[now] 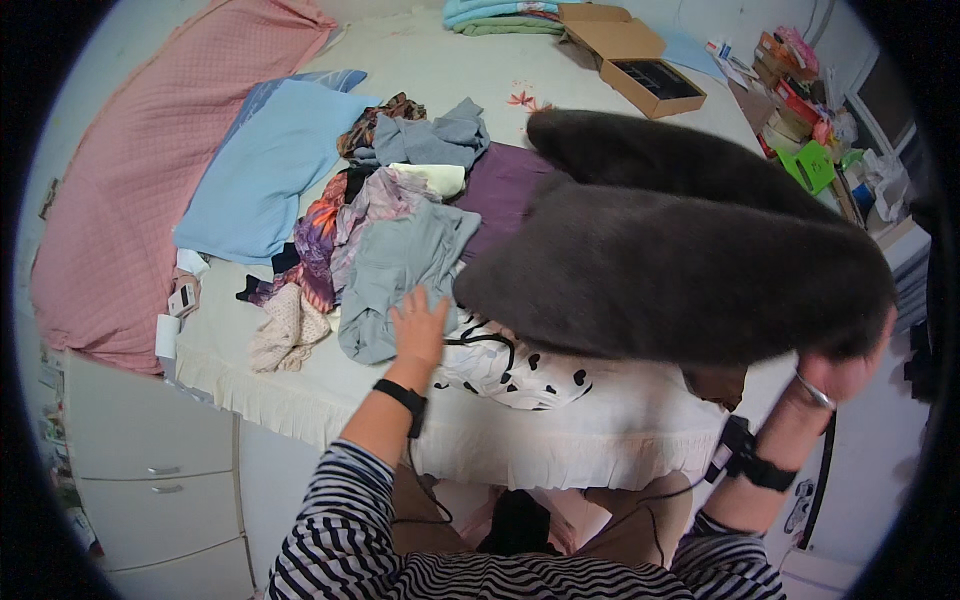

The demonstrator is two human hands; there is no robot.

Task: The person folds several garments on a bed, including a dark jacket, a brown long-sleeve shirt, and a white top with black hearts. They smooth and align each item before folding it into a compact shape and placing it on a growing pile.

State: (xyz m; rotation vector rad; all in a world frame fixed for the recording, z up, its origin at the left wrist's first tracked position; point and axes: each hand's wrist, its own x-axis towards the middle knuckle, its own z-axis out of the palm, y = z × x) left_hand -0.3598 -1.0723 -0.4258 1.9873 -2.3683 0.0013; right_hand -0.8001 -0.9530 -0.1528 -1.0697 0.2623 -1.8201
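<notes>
My right hand (844, 371) grips the near right end of a dark grey plush garment (675, 270), which is folded over and held up above the bed. Its far left part covers some of a purple cloth (502, 187). With fingers apart, my left hand (421, 326) rests at the lower edge of a grey-green garment (409, 255). A white cloth with black hearts (525, 375) lies partly under the dark garment. Left of my left hand are a cream knitted piece (289, 330) and a patterned purple and orange garment (319, 240).
A grey garment (435, 135) tops the pile's far end. Beside it lie a light blue pillow (270, 165) and pink quilted cover (142, 187). An open cardboard box (652, 86) and folded bedding (510, 19) stand at the back. Clutter (802, 105) lines the right side.
</notes>
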